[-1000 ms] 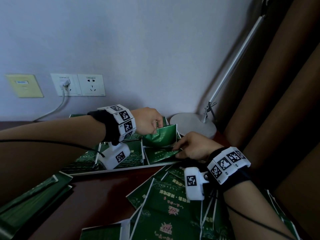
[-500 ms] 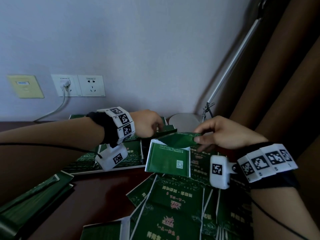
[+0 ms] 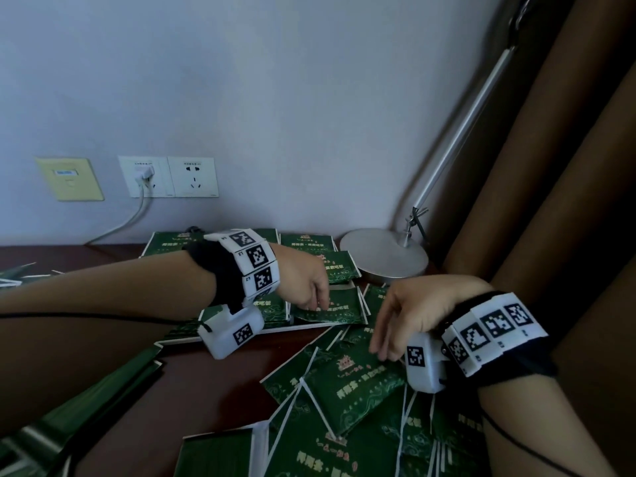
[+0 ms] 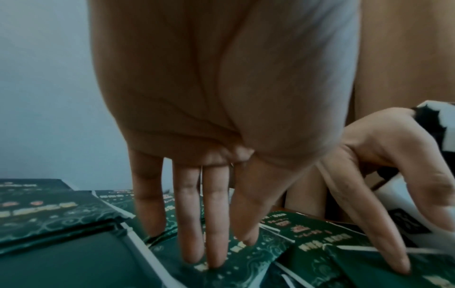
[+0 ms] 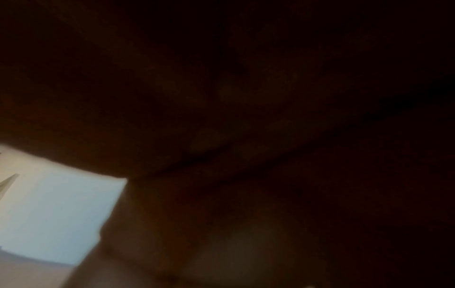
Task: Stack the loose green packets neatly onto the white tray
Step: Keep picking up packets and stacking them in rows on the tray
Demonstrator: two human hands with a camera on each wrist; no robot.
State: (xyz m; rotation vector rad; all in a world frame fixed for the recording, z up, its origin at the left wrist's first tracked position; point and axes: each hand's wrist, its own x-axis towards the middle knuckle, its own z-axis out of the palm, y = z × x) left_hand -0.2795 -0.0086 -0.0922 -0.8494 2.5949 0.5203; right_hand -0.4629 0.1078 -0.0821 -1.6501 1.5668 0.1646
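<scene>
On the dark wooden table [image 3: 213,383], green packets [image 3: 347,397] lie loose before the white tray [image 3: 309,326] of stacked ones, where the left hand [image 3: 303,280] presses straight fingers [image 4: 191,224] on the top packet [image 3: 330,304], while the right hand [image 3: 409,311] touches the loose heap with spread fingers.

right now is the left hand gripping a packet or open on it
Open: the left hand lies with straight fingers pressing the top green foil packet flat on the tray stack.

Hands [image 3: 303,280]: two, each with one tagged wristband [image 3: 253,261]. Tray [image 3: 309,326]: one. Wall sockets [image 3: 192,176]: two, one with a plug [image 3: 144,173]. Yellow wall plate [image 3: 70,179]: one. Lamp [image 3: 383,254]: one. Green packets [image 3: 351,387]: many, overlapping; exact count cannot be told.
</scene>
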